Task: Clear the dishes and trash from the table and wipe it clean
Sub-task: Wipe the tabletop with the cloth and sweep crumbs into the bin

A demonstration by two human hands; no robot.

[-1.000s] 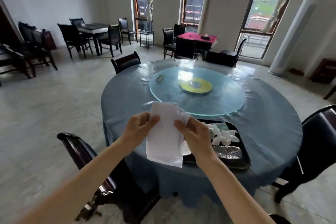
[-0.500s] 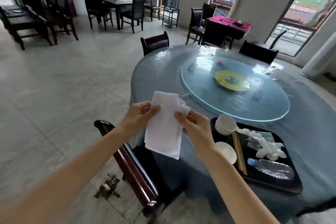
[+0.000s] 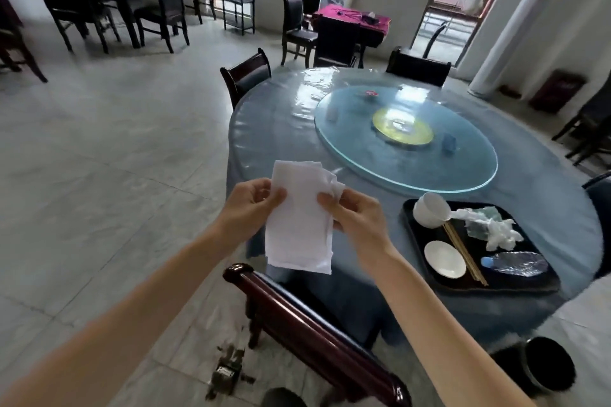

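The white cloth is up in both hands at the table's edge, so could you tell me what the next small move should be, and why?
Probably lower the white cloth onto the blue table and start wiping. The left hand and right hand pinch it in the air, above the table's near edge, and the cup, saucer, chopsticks, tissues and bottle already lie gathered on the black tray.

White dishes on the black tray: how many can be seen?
2. A white cup lies on its side at the far left corner of the black tray; a small white saucer sits nearer, left of the chopsticks. The crumpled tissues might hide more.
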